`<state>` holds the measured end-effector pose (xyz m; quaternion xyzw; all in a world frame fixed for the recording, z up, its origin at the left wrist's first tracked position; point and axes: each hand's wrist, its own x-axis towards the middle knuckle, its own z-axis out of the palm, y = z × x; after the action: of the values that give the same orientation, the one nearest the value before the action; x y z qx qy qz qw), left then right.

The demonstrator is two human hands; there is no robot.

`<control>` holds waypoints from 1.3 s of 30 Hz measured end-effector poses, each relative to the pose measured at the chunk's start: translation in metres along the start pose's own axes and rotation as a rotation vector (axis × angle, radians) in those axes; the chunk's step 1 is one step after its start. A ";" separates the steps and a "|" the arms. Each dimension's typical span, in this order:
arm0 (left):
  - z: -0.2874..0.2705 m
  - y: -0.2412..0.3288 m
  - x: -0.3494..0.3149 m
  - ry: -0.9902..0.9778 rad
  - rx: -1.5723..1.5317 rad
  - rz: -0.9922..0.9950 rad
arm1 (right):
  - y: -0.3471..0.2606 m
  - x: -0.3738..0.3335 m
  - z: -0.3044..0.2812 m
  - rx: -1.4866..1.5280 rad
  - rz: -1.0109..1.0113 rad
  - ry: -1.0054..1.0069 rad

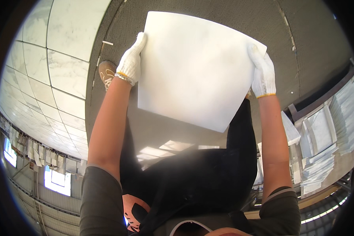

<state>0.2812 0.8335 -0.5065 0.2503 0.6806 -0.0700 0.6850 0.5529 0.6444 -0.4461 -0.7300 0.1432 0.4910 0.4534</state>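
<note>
A flat white stone tile [196, 67] hangs in front of me above the grey floor, tilted a little, with faint grey marking on its face. My left hand [131, 59], in a white knit glove, grips the tile's left edge with the thumb side up along it. On the opposite edge, near the far right corner, my right hand [261, 69] is closed in a matching glove, its thumb over the face. The fingers behind the tile are hidden on both sides.
To my left, white marble tiles [67, 67] lie in rows with narrow gaps. Stacked white slabs [322, 133] stand at the right by a dark beam [322, 98]. My brown shoe [107, 72] is beside the laid tiles. Rough grey floor [318, 43] stretches ahead.
</note>
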 end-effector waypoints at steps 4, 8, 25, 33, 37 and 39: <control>0.005 0.012 -0.007 0.032 -0.025 -0.041 | -0.013 -0.009 0.008 0.045 -0.012 -0.001; 0.002 0.009 -0.001 0.000 -0.018 0.008 | 0.001 0.011 0.004 0.001 -0.076 -0.036; 0.031 0.004 0.030 0.355 0.405 0.440 | 0.066 0.087 0.055 -1.034 -0.751 0.089; 0.026 0.000 0.053 0.311 0.325 0.384 | 0.122 0.057 0.137 -1.044 -0.862 0.063; 0.022 -0.009 0.063 0.248 0.230 0.336 | 0.124 0.053 0.126 -1.204 -0.873 -0.051; 0.019 -0.008 0.069 0.215 0.206 0.290 | 0.109 0.074 0.103 -1.364 -0.863 0.038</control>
<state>0.2990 0.8358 -0.5763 0.4204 0.6958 -0.0130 0.5822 0.4560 0.6851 -0.5762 -0.8452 -0.4747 0.2395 0.0551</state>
